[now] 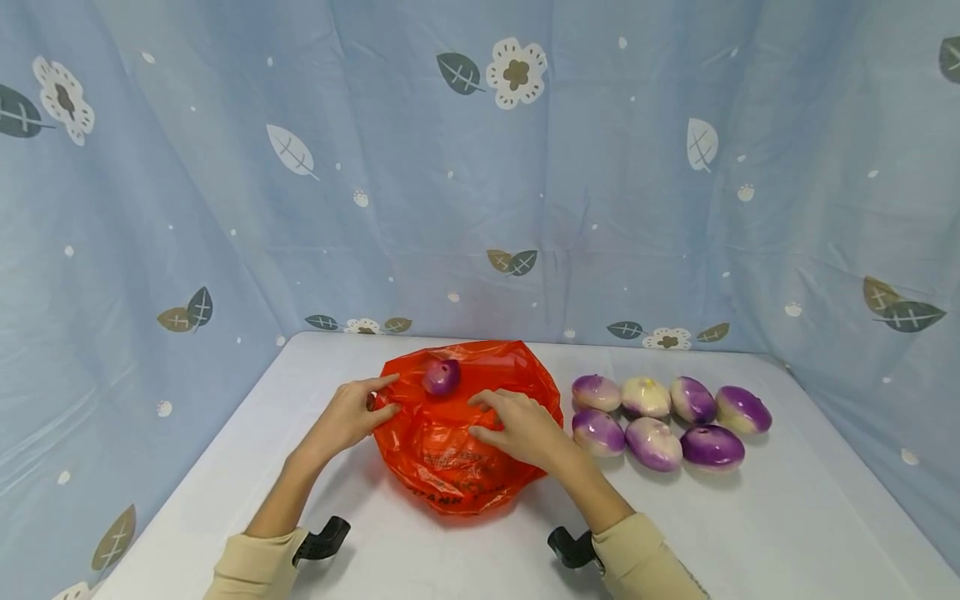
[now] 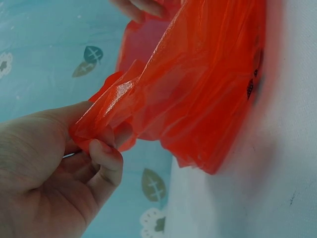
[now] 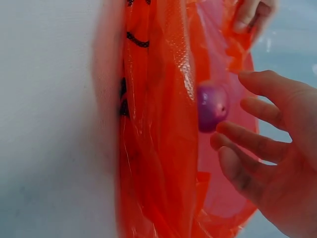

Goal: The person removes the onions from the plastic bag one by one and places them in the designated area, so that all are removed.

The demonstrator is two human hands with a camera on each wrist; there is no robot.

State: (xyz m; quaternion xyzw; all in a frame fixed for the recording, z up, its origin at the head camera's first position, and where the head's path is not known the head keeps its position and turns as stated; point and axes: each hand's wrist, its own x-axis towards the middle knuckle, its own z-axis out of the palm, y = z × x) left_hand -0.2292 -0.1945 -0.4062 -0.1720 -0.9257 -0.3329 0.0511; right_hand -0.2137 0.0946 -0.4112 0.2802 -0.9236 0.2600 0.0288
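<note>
A red plastic bag (image 1: 450, 450) with dark printing lies on the white table, its wide mouth spread open. My left hand (image 1: 352, 414) pinches the bag's left rim between thumb and fingers, as the left wrist view shows. One glossy purple onion (image 1: 441, 377) is within the mouth of the bag, toward the back left; whether it rests on the plastic I cannot tell. Over the right part of the bag, my right hand (image 1: 525, 429) has its fingers loosely spread and holds nothing. In the right wrist view that same onion (image 3: 213, 106) appears just beyond the fingertips.
To the right of the bag, several purple-and-white onions (image 1: 654, 444) sit close together in two rows. A pale blue patterned curtain (image 1: 420, 183) hangs behind and at both sides of the white table (image 1: 810, 500). Black wrist mounts (image 1: 322, 540) show below each hand.
</note>
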